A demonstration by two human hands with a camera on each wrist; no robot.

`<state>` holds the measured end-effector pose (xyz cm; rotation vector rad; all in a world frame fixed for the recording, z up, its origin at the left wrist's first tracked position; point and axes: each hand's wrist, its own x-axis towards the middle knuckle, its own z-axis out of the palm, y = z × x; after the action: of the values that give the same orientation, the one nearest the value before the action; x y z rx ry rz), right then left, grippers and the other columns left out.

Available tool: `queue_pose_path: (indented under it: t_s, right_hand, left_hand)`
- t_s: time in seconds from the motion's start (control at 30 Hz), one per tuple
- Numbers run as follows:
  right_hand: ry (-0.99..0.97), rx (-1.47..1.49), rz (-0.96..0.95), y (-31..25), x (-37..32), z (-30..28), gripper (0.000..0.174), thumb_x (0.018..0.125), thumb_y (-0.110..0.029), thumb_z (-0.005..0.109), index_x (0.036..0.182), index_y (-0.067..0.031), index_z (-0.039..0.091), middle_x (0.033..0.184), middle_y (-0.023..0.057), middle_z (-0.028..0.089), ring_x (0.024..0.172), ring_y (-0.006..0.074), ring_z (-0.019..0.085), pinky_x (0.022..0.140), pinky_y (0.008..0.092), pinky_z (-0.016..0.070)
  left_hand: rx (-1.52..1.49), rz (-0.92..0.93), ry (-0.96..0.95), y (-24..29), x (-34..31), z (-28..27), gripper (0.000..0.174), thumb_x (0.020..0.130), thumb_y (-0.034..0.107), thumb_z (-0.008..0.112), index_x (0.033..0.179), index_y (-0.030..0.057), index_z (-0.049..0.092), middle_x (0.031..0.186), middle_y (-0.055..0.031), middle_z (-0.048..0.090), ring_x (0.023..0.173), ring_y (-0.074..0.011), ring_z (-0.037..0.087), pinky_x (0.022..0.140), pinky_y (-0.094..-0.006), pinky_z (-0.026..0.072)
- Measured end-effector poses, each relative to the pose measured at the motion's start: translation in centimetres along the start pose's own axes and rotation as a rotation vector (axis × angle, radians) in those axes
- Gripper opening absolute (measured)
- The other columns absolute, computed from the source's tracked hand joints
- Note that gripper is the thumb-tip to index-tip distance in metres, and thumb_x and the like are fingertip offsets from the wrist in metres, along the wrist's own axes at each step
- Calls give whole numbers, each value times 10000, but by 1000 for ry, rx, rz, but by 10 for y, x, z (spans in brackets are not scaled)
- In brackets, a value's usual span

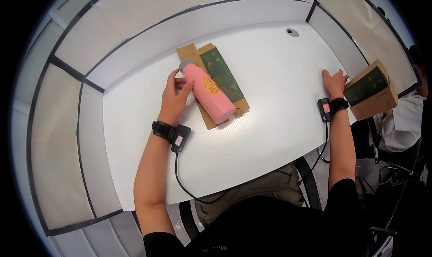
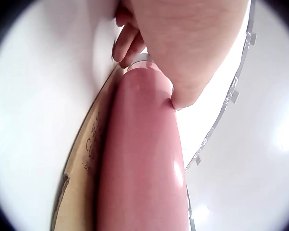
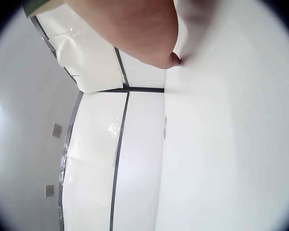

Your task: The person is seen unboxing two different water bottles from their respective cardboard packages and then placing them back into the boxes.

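A pink bottle (image 1: 209, 95) with a grey cap and a yellow label lies slanted over flattened brown and green cardboard (image 1: 225, 77) on the white table. My left hand (image 1: 176, 97) grips it near the neck: the thumb (image 2: 183, 98) presses one side, and bent fingers (image 2: 127, 45) reach round by the cap. To the right, my right hand (image 1: 335, 83) holds nothing. Its thumb tip (image 3: 175, 59) comes down at the table surface in the right wrist view. Right beside that hand is a brown cardboard box (image 1: 373, 106) with a green panel.
White partition walls (image 1: 180, 29) with dark edging enclose the table (image 1: 270, 99) at the back and sides. A round cable hole (image 1: 292, 32) sits near the back right corner. Black cables (image 1: 180, 173) run from both wrist cameras. Another person's white clothing (image 1: 400, 126) shows beyond the right edge.
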<state>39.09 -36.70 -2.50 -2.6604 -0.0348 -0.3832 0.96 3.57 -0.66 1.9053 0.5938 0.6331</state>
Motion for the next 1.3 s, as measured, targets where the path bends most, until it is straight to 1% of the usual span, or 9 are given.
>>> queue_pose_path:
  t_s: [0.17, 0.37, 0.47, 0.53, 0.6, 0.7, 1.0, 1.17, 1.3]
  right_hand:
    - [44, 10, -183, 0, -20, -4, 841, 849, -432, 702, 1412, 122, 412, 1487, 425, 313, 1436, 497, 298, 1189, 433, 298]
    - [-1, 237, -439, -17, -43, -5, 573, 900, -306, 692, 1301, 69, 530, 1353, 261, 518, 1251, 381, 520, 1063, 420, 427]
    - [-218, 595, -411, -61, -72, -19, 381, 949, -245, 651, 1200, 39, 608, 1232, 174, 610, 1123, 290, 602, 977, 358, 475]
    - [-467, 768, -429, -95, -93, -25, 246, 994, -218, 604, 1092, 1, 660, 947, 66, 672, 895, 155, 626, 826, 284, 491]
    - [-691, 827, -426, -127, -118, -26, 257, 1010, -233, 586, 1089, 3, 651, 937, 67, 680, 868, 143, 622, 804, 281, 496]
    - [-678, 799, -619, -171, -149, -6, 343, 1035, -308, 558, 1123, 17, 622, 925, 91, 684, 821, 154, 627, 770, 294, 510]
    - [-727, 625, -655, -258, -192, 25, 568, 965, -458, 611, 1318, -16, 565, 899, 156, 729, 806, 302, 710, 744, 386, 540]
    - [-847, 777, -711, -252, -190, 36, 493, 975, -440, 588, 1270, -51, 657, 1076, 189, 717, 995, 305, 685, 877, 356, 513]
    - [-972, 803, -666, -248, -190, 32, 504, 982, -433, 582, 1245, -11, 658, 1034, 143, 630, 1037, 264, 619, 931, 331, 480]
  left_hand:
    - [18, 16, -8, -2, 1, -1, 749, 928, 391, 723, 1458, -32, 404, 1073, -101, 652, 993, -176, 625, 897, -326, 506]
    - [-18, 54, 1, -10, 3, 1, 727, 923, 360, 727, 1457, -16, 409, 1044, -95, 664, 950, -161, 639, 859, -314, 521]
    - [-3, 42, -14, -8, 2, -1, 741, 914, 361, 732, 1464, -14, 404, 1064, -94, 669, 947, -159, 640, 859, -312, 521]
    - [-12, 14, -16, -5, 0, -1, 734, 924, 352, 720, 1479, 4, 390, 1101, -100, 658, 975, -167, 629, 891, -321, 508]
    - [-3, -16, -25, 1, -2, -1, 675, 961, 324, 688, 1487, 28, 385, 1137, -112, 633, 1027, -178, 605, 944, -334, 483]
    - [7, -19, -15, 2, -1, -2, 813, 907, 402, 717, 1489, -35, 354, 1186, -125, 638, 975, -180, 638, 905, -333, 516]
    - [106, -46, 49, 15, -10, 15, 822, 936, 514, 635, 1418, -109, 400, 1360, -272, 520, 1070, -305, 650, 940, -398, 517]
    - [225, 11, -12, 21, -11, 15, 730, 946, 584, 536, 1350, -24, 559, 1387, -293, 494, 1222, -381, 563, 1042, -405, 439]
    - [438, 49, 29, 16, -17, 22, 709, 969, 558, 515, 1446, 34, 497, 1472, -290, 402, 1335, -427, 435, 1112, -446, 371]
